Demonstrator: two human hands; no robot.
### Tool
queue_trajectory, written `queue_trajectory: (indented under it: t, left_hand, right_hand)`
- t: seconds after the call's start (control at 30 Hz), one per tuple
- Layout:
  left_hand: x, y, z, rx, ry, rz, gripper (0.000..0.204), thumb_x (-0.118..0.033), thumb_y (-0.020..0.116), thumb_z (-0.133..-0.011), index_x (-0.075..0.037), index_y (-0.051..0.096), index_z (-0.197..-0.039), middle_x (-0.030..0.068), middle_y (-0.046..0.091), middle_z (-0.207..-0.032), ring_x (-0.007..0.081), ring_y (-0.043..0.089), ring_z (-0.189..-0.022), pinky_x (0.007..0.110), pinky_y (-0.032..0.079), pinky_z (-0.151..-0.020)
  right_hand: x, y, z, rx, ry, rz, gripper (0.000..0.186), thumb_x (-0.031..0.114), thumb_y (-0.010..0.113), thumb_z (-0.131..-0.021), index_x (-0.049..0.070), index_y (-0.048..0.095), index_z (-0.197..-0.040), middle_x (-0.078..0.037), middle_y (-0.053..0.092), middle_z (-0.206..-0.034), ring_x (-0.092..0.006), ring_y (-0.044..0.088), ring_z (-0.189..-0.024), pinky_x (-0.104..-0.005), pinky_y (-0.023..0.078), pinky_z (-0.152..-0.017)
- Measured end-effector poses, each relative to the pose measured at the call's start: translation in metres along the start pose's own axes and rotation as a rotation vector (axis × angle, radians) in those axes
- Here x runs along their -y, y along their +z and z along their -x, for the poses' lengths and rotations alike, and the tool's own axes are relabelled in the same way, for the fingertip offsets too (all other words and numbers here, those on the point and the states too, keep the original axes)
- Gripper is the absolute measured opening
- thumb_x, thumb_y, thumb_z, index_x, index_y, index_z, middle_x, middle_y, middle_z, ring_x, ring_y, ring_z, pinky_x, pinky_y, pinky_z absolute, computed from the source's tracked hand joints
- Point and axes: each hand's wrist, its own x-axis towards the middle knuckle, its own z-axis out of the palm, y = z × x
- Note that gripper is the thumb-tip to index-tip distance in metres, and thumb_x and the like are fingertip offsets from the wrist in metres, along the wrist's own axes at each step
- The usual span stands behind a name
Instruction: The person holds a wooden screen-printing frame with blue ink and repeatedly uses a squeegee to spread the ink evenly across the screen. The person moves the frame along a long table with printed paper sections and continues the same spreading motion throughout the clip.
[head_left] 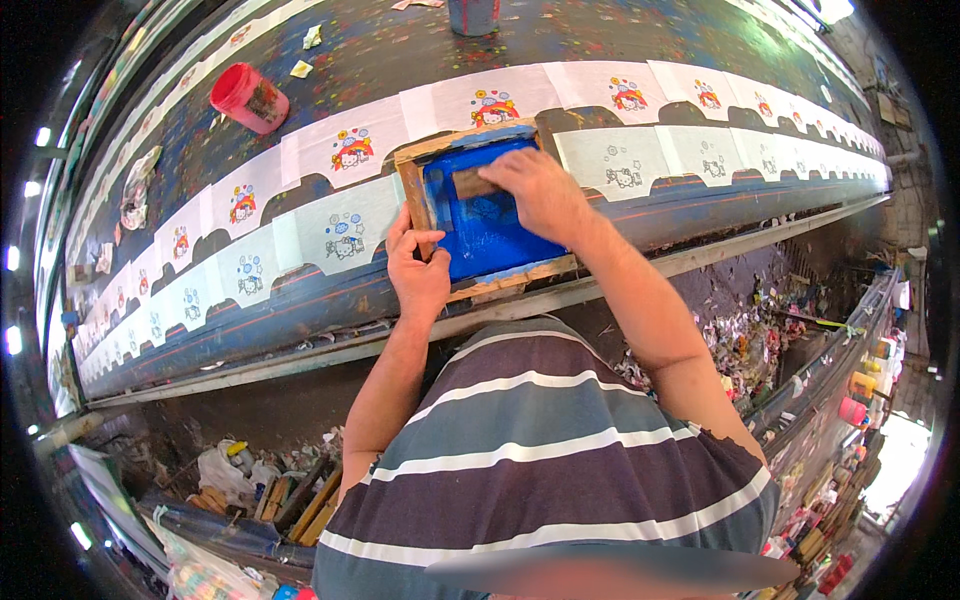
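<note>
A wooden-framed printing screen [411, 188] lies on the near row of white cut pieces, its mesh coated in bright blue ink [490, 240]. My left hand [420, 272] grips the frame's left bar near the lower corner. Inside the frame, my right hand [545, 198] holds a squeegee [472, 183] with a worn wooden grip against the upper part of the mesh. Left of the screen, a white piece [345, 238] carries black outlines and blue motifs. To the right, another piece [622, 168] shows outlines only. The piece beneath the screen is hidden.
A farther row of pieces [355, 150] bears multicoloured prints. A red bucket [250, 98] and a darker bucket [473, 16] stand on the paint-spotted table [400, 55]. A metal rail [330, 345] edges the table in front of me; litter [740, 350] covers the area below.
</note>
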Motion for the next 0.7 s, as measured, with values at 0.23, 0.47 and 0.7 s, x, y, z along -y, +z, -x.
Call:
queue_trajectory:
  t: [0.23, 0.47, 0.7]
  left_hand:
    - [0.003, 0.003, 0.001, -0.006, 0.005, -0.003, 0.027, 0.013, 0.076, -0.084, -0.009, 0.084, -0.099, 0.0289, 0.059, -0.17, 0.042, 0.054, -0.162, 0.05, 0.041, -0.132]
    - [0.001, 0.003, 0.001, -0.004, 0.057, -0.068, 0.025, 0.01, 0.077, -0.084, -0.008, 0.083, -0.1, 0.0302, 0.058, -0.171, 0.0442, 0.055, -0.16, 0.053, 0.041, -0.132]
    - [-0.003, 0.002, 0.002, -0.008, 0.058, -0.131, 0.026, 0.008, 0.078, -0.086, -0.008, 0.084, -0.105, 0.0312, 0.057, -0.171, 0.0462, 0.053, -0.16, 0.053, 0.041, -0.132]
  right_hand:
    - [-0.012, -0.004, -0.031, 0.043, 0.009, -0.007, 0.044, -0.004, 0.068, -0.09, 0.007, 0.082, -0.13, -0.016, 0.079, -0.122, -0.0408, 0.071, -0.122, -0.0523, 0.056, -0.111]
    - [0.029, -0.007, 0.023, 0.084, -0.014, -0.017, 0.044, -0.005, 0.07, -0.084, 0.009, 0.08, -0.124, -0.012, 0.076, -0.122, -0.0386, 0.069, -0.116, -0.052, 0.054, -0.103]
    - [0.076, -0.024, 0.07, 0.15, 0.037, -0.036, 0.042, 0.002, 0.075, -0.086, 0.009, 0.081, -0.128, -0.011, 0.077, -0.128, -0.0361, 0.069, -0.122, -0.0515, 0.054, -0.108]
